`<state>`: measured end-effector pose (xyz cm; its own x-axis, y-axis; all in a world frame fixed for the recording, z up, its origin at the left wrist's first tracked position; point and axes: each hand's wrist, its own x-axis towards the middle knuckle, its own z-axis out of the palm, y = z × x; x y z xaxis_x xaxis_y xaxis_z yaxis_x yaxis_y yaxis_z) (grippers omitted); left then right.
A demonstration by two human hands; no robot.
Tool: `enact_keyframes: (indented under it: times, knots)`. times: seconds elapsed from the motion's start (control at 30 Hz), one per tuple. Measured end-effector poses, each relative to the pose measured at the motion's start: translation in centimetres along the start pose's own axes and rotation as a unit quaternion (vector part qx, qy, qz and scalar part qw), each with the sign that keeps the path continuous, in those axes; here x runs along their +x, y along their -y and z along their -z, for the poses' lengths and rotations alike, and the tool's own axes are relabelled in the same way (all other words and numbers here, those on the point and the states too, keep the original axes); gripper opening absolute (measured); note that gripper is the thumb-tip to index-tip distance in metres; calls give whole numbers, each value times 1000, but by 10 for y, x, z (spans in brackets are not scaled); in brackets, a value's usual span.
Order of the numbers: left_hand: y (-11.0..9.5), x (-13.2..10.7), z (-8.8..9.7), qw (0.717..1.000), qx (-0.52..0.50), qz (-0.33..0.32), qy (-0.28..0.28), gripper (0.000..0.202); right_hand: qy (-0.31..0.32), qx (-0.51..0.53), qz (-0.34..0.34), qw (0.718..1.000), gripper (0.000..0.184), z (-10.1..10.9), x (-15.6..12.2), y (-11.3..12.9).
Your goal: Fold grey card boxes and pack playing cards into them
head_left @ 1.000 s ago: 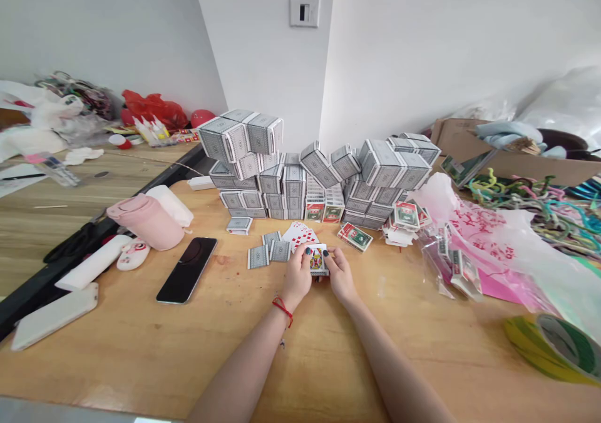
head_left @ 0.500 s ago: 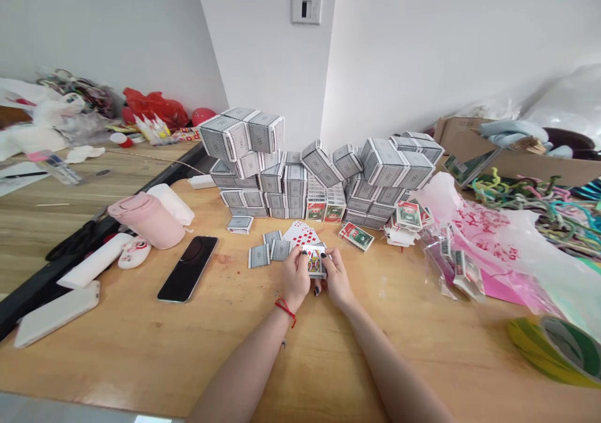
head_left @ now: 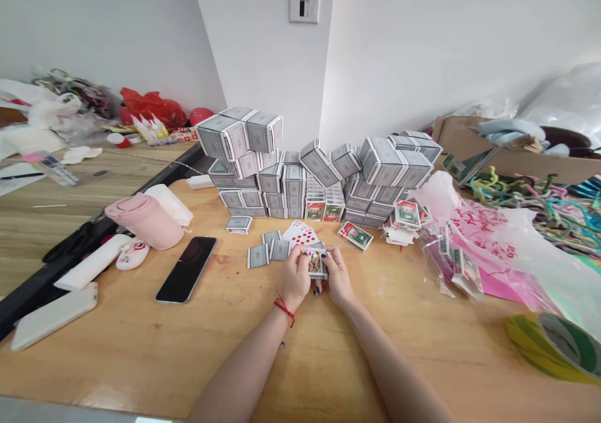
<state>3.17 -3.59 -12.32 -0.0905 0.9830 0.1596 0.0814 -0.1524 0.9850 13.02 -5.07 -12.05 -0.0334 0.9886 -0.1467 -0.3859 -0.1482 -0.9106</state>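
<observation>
My left hand [head_left: 295, 279] and right hand [head_left: 338, 278] are together, both clamped on a deck [head_left: 317, 264] held low over the wooden table [head_left: 141, 354], a face card showing on top. Just beyond lie diamond cards [head_left: 300, 234] and loose grey-backed cards [head_left: 268, 253]. A phone [head_left: 186, 269] sits left. Farther off, I see stacked card boxes [head_left: 253, 160] piled high.

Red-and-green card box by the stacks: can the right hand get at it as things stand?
Likely yes. The right hand sits just short of the red-and-green card box, with nothing in between on the wooden table. It is holding playing cards, though, so it would probably need to release them first.
</observation>
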Motion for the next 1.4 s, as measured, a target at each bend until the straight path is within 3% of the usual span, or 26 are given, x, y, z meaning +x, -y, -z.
enact_keyframes:
  times: [0.57, 0.8, 0.93, 1.13, 1.4]
  knots:
    - [-9, -3, 2, 999, -14, -43, -18, 14, 16, 37, -7, 999, 16, 0, -1, 4]
    - [-10, -4, 3, 994, -104, -16, 31, 10, 58, 68, -25, 996, 16, 1, -2, 4]
    - [-11, -3, 4, 994, -88, -34, 54, 14, 29, 34, -22, 999, 26, 1, 1, 2]
    - [-5, 1, 9, 995, -27, -76, 66, 13, 64, 41, -57, 995, 30, 9, 4, 3]
    - [0, 8, 2, 999, 1, -22, 49, 20, 34, -35, -4, 999, 31, 12, 4, 2]
